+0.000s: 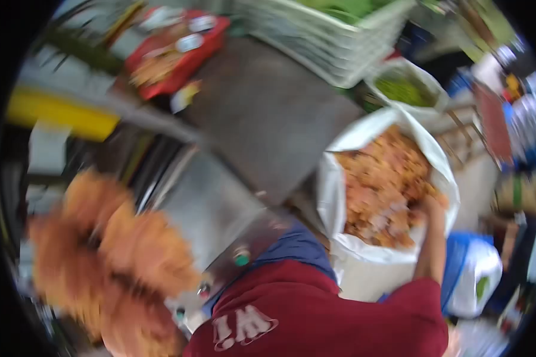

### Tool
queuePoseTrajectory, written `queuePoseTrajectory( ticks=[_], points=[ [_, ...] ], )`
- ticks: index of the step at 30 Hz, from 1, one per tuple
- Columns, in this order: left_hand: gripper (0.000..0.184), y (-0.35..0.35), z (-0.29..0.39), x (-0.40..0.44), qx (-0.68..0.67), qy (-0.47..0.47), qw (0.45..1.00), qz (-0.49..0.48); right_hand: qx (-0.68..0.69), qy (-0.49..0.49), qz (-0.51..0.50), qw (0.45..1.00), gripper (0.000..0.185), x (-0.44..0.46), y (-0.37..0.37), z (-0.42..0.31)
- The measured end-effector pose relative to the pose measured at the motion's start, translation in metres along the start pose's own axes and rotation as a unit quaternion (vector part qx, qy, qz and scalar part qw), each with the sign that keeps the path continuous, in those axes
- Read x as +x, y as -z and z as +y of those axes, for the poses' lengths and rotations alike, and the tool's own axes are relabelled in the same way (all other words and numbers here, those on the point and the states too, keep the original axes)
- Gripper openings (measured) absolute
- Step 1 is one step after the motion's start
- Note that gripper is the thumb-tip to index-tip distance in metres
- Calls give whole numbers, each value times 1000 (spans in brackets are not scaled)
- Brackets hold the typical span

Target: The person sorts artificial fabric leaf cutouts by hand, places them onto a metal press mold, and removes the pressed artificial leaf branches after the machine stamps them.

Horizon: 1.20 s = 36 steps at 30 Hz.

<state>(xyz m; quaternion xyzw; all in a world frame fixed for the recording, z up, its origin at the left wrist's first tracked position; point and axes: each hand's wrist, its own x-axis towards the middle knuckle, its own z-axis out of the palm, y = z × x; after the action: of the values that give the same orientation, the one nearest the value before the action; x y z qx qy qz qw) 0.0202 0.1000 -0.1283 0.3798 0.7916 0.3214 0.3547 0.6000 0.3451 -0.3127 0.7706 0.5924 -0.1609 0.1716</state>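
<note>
Orange flowers (378,184) fill the white sack (330,196) beside the right edge of the worktop (268,113), mouth wide open, presumably for access. My right hand (433,207) enters at the sack's right side; finger state indeterminable. Left hand: not visible.

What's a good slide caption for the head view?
Bare right hand in an open white plastic sack of loose orange-brown pieces.

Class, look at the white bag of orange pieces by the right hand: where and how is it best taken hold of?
Probably by opposite edges of the white bag's rim, from above: its mouth gapes upward, and the pale edge shows around the orange pieces. The left edge looks freer, since the right hand is at the right.
</note>
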Motion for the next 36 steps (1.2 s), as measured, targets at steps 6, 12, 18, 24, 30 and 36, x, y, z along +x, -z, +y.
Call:
queuePoseTrajectory(
  ticks=[6,12,18,24,30,36],
  points=[
    [26,-18,0,-1,-208,-39,977,28,353,227,192,887,24,-113,119,-124],
    [26,-30,0,9,-337,-77,938,28,251,791,125,544,60,-256,165,-296],
    [25,-27,-4,2,-370,-97,923,25,435,713,-311,453,58,-269,60,-352],
    [25,-19,-8,-9,-354,-125,927,11,428,763,-256,412,53,-267,69,-338],
    [24,-10,-1,-9,-260,-156,953,-6,325,801,-264,428,44,-268,102,-340],
    [24,3,8,-3,-101,-194,975,-27,68,832,-292,467,32,-280,169,-356]
  ],
)
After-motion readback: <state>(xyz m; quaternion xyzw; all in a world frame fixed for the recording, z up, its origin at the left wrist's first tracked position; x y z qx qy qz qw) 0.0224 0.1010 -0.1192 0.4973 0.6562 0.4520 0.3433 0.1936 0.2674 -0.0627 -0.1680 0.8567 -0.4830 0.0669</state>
